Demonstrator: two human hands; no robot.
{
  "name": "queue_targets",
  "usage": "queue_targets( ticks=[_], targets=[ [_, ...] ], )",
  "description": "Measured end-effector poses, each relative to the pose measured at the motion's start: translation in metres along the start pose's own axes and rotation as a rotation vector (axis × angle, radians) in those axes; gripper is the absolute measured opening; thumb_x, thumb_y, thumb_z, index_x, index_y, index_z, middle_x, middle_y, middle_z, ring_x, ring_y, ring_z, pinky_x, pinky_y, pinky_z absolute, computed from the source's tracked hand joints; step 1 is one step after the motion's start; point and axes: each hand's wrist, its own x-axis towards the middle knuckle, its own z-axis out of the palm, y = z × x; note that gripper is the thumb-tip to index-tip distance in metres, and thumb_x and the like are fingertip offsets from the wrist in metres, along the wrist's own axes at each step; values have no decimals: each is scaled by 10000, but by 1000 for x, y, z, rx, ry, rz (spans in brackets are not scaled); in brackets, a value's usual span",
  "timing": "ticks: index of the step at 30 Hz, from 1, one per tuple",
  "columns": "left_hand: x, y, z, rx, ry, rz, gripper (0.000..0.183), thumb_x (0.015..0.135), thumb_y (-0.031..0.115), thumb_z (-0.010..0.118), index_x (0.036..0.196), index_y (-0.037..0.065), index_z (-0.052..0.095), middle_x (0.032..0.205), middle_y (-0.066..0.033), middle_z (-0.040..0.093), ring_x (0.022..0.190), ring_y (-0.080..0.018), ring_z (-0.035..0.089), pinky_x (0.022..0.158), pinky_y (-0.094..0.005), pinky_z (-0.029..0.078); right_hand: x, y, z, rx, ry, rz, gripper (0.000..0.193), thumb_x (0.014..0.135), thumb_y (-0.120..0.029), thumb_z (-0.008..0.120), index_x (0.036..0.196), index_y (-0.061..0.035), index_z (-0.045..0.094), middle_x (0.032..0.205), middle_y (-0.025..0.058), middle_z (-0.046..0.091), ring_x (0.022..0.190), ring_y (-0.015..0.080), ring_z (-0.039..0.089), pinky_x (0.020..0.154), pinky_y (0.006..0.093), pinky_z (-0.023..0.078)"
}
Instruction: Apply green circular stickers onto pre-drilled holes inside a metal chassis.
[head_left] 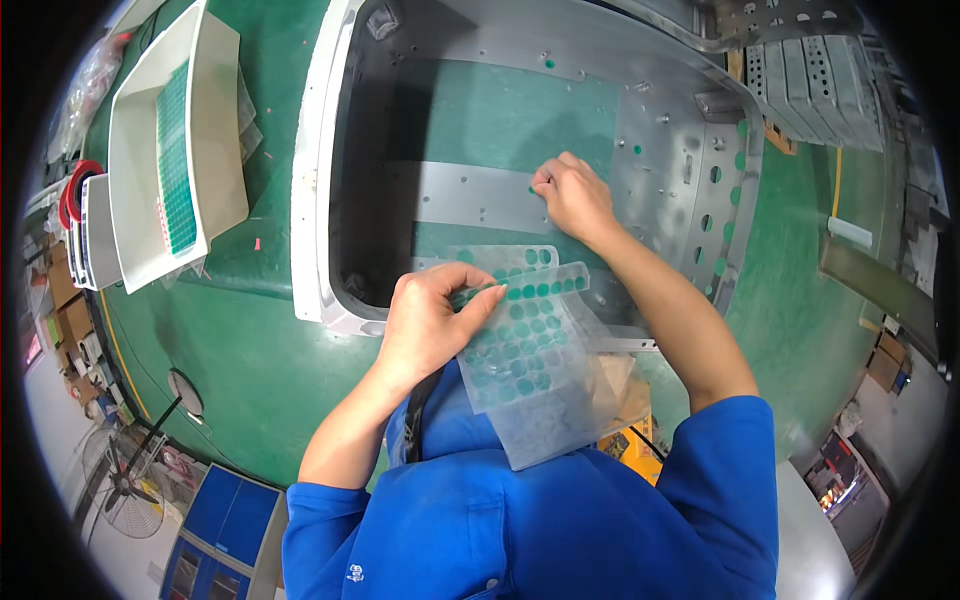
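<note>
Between thumb and fingers, my left hand (pixel 432 318) grips a clear strip (pixel 548 285) bearing a row of green round stickers. Under that strip, more clear sticker sheets (pixel 515 352) with green dots overlap in front of my body. My right hand (pixel 578 200) is closed in a pinch, reaching into a large open metal housing (pixel 312 190). A small green round sticker (pixel 532 189) shows at its fingertips. Green dots (pixel 741 160) cover several holes along the housing's right side, while other holes there look dark and bare.
To the left stands a cream bin (pixel 228 150) holding a green gridded sheet (pixel 176 170), beside a red tape roll (pixel 76 190). Perforated metal parts (pixel 815 90) are stacked at the far right. A green tabletop (pixel 265 345) surrounds the housing. Lower left is a fan (pixel 125 485).
</note>
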Motion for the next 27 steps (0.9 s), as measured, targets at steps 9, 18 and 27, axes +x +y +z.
queue_targets(
  ticks=[9, 18, 27],
  targets=[
    [-1, 0, -1, -9, -3, -4, 137, 752, 110, 676, 768, -19, 632, 622, -33, 602, 509, -58, 549, 457, -193, 417, 1, -2, -2, -5, -46, 25, 45, 747, -134, 598, 781, -106, 605, 858, 58, 533, 862, 246, 527, 723, 374, 445],
    [1, 1, -2, -37, -2, -19, 144, 752, 119, 681, 771, -15, 633, 617, -26, 596, 511, -52, 535, 462, -192, 410, 3, -1, -6, 17, -87, 36, 47, 741, -132, 602, 780, -107, 607, 854, 54, 535, 858, 248, 528, 720, 375, 444],
    [3, 1, -2, -61, -18, -38, 142, 757, 117, 677, 778, -16, 633, 613, -18, 589, 519, -44, 522, 463, -187, 401, 1, -2, 0, -18, -27, 26, 36, 726, -119, 612, 756, -105, 598, 837, 49, 537, 848, 239, 529, 717, 373, 443]
  ],
)
